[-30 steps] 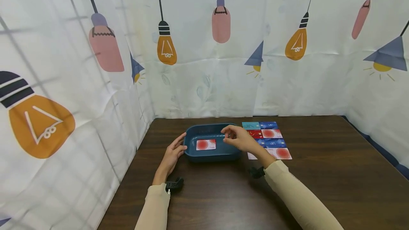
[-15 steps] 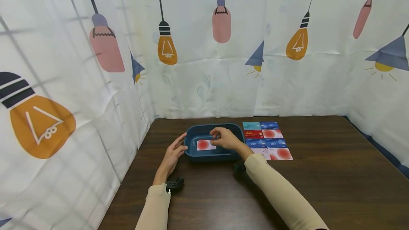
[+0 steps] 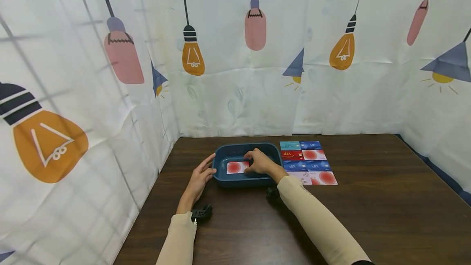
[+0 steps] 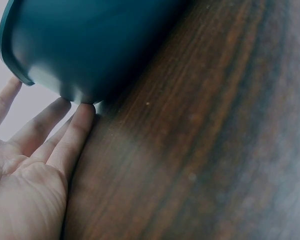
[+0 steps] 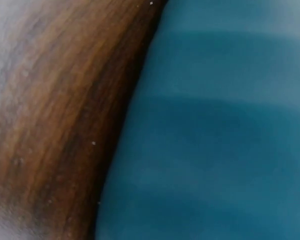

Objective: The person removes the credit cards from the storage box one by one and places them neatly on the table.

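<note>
A blue-green rectangular tub [image 3: 235,184] stands on the dark wooden table. Inside it lies a white card with red circles [image 3: 235,167]. My right hand [image 3: 262,162] reaches in over the tub's right side, its thumb and curled fingers pinching the card at its right end. In the right wrist view the tub's wall [image 5: 205,140] fills much of the picture and the hand is out of sight. At the left end, my left hand [image 3: 196,181] touches the rim with spread fingers. The left wrist view has its fingertips [image 4: 85,110] against the outer wall, low near the table.
To the right of the tub, several cards [image 3: 307,162] lie flat in two touching columns, coloured teal, blue, red and white-pink. The wooden table [image 3: 375,199] extends to the right and front. A white curtain [image 3: 228,105] with printed lamps hangs behind and along the sides.
My right hand has moved left from the tub's right side and down to the card inside it, uncovering the near-left cards of the group. My left hand stays at the rim.
</note>
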Demonstrator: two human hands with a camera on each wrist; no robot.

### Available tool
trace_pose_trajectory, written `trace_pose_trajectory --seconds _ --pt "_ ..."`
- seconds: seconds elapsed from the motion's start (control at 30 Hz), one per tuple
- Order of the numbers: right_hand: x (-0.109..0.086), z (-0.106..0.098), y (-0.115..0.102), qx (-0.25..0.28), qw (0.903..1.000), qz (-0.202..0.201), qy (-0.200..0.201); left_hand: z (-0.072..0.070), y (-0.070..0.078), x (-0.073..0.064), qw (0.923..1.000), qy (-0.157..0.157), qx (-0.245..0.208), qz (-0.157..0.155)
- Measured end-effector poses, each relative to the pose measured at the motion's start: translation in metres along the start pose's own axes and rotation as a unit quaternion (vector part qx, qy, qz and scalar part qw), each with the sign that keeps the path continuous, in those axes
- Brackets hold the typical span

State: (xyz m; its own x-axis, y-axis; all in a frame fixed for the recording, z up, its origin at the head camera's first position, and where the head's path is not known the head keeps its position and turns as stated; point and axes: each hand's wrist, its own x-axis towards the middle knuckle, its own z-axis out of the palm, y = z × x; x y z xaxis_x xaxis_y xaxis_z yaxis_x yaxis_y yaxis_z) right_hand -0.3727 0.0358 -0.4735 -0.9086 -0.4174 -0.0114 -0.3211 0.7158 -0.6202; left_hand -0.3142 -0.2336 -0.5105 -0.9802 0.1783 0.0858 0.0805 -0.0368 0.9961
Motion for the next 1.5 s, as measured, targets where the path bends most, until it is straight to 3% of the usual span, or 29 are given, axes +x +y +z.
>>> trace_pose_trajectory --seconds 0.4,1.5 --pt "-0.0011 0.0015 0.0007 -0.029 0.9995 0.006 -0.009 0.0005 0.0003 0.0000 1.0000 0.000 -0.002 0.003" --pt "0.0017 -0.0005 0.0024 -0.029 0.9995 0.004 -0.004 0.0003 0.0003 0.0000 1.0000 -0.001 0.003 0.002"
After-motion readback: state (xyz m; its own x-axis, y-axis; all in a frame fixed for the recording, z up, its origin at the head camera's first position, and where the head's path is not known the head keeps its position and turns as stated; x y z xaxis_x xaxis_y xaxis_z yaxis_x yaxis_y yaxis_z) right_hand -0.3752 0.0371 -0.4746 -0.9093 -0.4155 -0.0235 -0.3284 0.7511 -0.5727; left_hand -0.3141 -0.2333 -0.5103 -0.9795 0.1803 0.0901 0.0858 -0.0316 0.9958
